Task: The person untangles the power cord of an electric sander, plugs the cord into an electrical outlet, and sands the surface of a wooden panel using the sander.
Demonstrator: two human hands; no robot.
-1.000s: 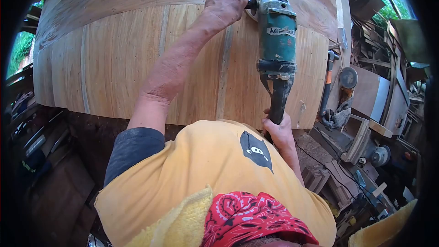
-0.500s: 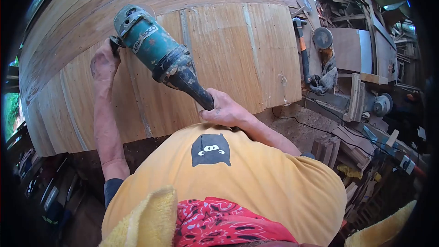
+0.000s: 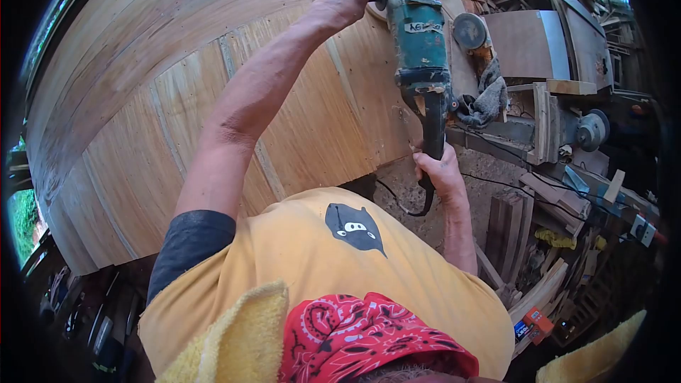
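A big teal-and-black angle grinder (image 3: 420, 39), worn and paint-spotted, lies over the right part of a curved wooden panel (image 3: 305, 113). My left hand (image 3: 345, 1) is closed round its black side handle near the head. Lower down, my right hand (image 3: 443, 171) wraps the black rear handle, from which a cord hangs. Part of a pale disc shows beneath the tool's head; whether it touches the wood I cannot tell. Pale filled seams and small fastener marks run across the panel's planks.
Right of the panel lie a round-disc tool (image 3: 469, 31) and a grey rag (image 3: 485, 103). Another disc tool (image 3: 592, 130) sits farther right. Cables cross the ground among wood offcuts (image 3: 507, 234), near a power strip (image 3: 643, 230). A plywood box (image 3: 521, 46) stands behind.
Both hands have carried the grinder to the right across the panel, and it has swung from slanted to nearly upright in view. The grinder now covers the spot where a hammer showed.
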